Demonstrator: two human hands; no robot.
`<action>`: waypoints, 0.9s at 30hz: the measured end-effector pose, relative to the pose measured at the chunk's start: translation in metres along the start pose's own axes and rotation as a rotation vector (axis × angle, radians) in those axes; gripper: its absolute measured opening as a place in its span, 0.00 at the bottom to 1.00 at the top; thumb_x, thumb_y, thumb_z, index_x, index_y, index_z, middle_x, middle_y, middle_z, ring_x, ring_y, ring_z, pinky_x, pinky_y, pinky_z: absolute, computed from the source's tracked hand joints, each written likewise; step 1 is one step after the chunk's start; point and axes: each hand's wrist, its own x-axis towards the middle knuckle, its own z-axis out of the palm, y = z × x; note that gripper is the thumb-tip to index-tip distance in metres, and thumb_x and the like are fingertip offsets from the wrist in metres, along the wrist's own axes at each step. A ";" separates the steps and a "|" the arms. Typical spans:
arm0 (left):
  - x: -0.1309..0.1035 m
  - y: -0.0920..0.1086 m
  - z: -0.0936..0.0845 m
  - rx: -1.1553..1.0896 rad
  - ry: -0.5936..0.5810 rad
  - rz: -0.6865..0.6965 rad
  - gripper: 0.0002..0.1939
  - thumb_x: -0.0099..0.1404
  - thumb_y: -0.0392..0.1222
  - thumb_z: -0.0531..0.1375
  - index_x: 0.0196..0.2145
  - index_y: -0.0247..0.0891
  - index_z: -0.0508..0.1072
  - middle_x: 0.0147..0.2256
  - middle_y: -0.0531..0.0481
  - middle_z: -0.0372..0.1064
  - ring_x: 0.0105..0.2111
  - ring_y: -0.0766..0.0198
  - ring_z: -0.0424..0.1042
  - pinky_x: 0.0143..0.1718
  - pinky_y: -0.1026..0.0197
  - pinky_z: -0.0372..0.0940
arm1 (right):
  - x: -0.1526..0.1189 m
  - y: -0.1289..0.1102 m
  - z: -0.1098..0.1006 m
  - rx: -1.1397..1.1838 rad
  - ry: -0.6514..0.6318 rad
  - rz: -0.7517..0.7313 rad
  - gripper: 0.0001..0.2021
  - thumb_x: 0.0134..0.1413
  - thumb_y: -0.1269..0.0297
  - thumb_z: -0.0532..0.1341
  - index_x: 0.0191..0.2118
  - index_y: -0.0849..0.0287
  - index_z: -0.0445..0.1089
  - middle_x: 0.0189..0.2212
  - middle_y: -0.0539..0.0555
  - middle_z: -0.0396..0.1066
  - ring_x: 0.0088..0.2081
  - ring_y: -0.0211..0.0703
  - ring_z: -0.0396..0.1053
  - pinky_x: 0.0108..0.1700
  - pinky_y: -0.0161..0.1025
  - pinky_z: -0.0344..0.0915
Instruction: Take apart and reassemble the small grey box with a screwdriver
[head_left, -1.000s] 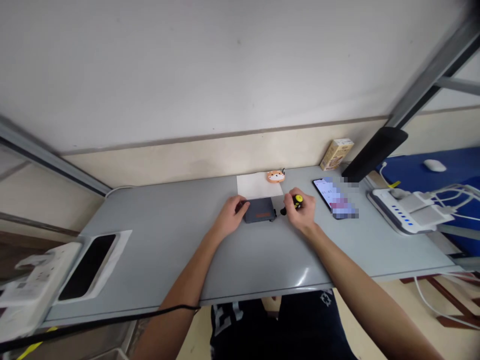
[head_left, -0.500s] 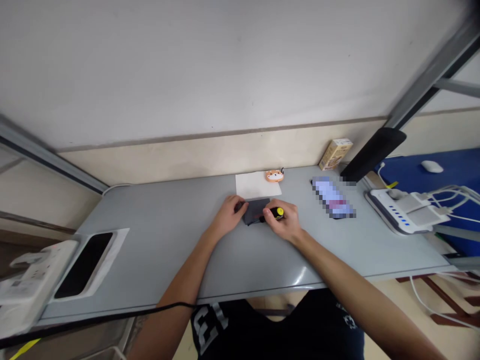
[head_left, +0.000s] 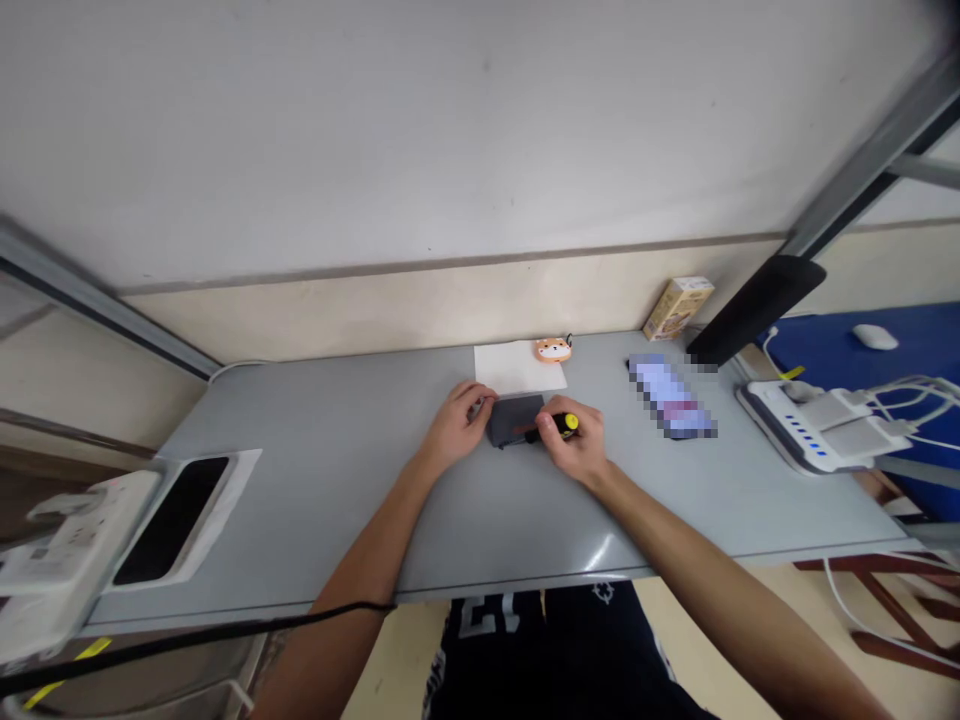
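Note:
A dark grey, flat rectangular block (head_left: 514, 415) lies on the grey desk, with a faint reddish mark on its upper face. At its left edge, my left hand (head_left: 459, 425) is closed, thumb and fingertips gripping the upper left corner. My right hand (head_left: 577, 440) is wrapped around a black pen-like tool with a yellow end (head_left: 571, 422), held low and nearly level. Its dark tip meets the block's front right part; whether it touches the top or the side I cannot tell. Behind the block lies a white sheet of paper (head_left: 510, 370).
An orange animal-faced case (head_left: 553, 350) rests on the paper. To the right are a pixelated phone (head_left: 671, 395), a carton (head_left: 679, 308) and a power strip with chargers (head_left: 802, 430). A black phone (head_left: 176, 520) and another power strip (head_left: 90, 540) sit left. A black cable (head_left: 225, 632) crosses the front left.
The view has shifted slightly. My right hand with the tool has moved a little to the right across the block, showing more of the reddish mark. My left hand stays at the left edge.

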 end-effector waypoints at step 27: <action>-0.006 0.020 0.004 0.024 -0.103 0.221 0.06 0.70 0.44 0.62 0.39 0.43 0.78 0.39 0.46 0.73 0.42 0.57 0.73 0.47 0.52 0.69 | 0.032 0.027 -0.008 0.248 0.436 0.464 0.22 0.60 0.41 0.59 0.26 0.55 0.65 0.20 0.45 0.57 0.22 0.36 0.57 0.24 0.35 0.56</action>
